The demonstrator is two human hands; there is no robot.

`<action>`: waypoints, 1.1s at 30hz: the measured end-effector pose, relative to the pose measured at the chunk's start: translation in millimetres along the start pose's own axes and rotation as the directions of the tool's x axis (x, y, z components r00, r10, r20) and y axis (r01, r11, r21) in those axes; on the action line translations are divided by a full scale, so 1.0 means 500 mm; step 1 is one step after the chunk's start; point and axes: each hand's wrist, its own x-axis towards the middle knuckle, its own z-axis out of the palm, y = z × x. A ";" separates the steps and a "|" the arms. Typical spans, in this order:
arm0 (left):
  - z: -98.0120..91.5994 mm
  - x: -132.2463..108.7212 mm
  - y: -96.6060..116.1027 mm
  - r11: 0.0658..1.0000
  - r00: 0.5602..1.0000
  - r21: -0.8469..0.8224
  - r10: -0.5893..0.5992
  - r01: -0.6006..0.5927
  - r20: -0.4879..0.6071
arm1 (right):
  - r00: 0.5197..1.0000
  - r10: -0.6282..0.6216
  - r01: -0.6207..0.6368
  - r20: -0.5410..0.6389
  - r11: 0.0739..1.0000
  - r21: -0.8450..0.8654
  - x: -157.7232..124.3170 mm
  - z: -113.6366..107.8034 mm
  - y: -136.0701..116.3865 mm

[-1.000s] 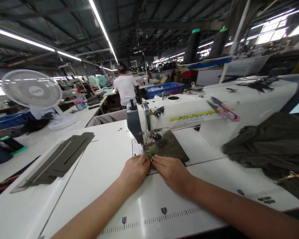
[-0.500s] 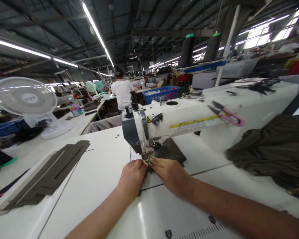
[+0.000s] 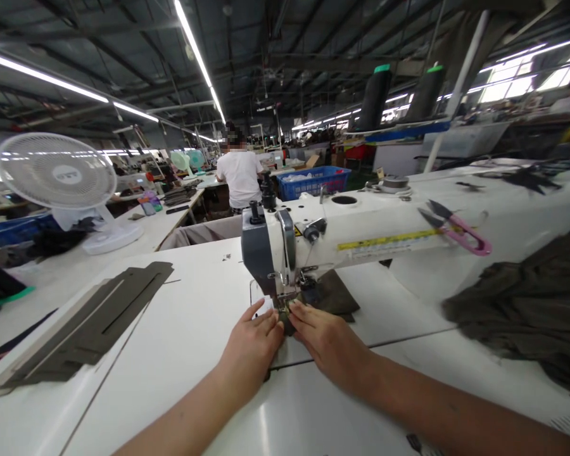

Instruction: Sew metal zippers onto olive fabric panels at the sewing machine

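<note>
My left hand [image 3: 254, 342] and my right hand [image 3: 323, 339] lie side by side on the white table, fingertips pressed on a small olive fabric piece [image 3: 335, 296] right at the presser foot of the white sewing machine [image 3: 361, 237]. Both hands have their fingers laid flat and close together on the cloth. The fabric runs back under the machine arm, mostly hidden by the hands and the needle head.
A stack of flat olive cut pieces [image 3: 95, 320] lies at left. A heap of olive cloth [image 3: 527, 313] sits at right. Pink thread snips [image 3: 456, 228] rest on the machine arm. A white fan [image 3: 57, 174] stands at left; a person in white [image 3: 240, 174] works beyond.
Both hands have pushed the fabric piece forward under the presser foot; less of it shows in front of the needle. My left fingers have spread flatter. The view has shifted slightly.
</note>
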 end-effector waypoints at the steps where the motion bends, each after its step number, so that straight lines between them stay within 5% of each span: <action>1: 0.002 0.003 -0.003 1.000 1.000 0.005 0.004 -0.004 -0.006 | 1.000 0.002 -0.002 -0.002 1.000 0.006 0.003 0.000 0.002; 17: 0.018 0.019 -0.021 0.997 0.997 -0.003 -0.074 0.073 -0.039 | 0.994 0.082 -0.089 0.078 0.992 0.085 0.023 0.005 0.024; 27: 0.013 0.018 -0.018 0.989 0.988 -0.015 -0.146 0.146 0.044 | 0.988 0.120 -0.132 0.101 0.984 0.116 0.022 0.012 0.027; 33: 0.022 0.013 -0.024 0.988 0.988 -0.030 -0.152 0.151 -0.022 | 0.978 0.170 -0.192 0.123 0.962 0.192 0.017 0.011 0.028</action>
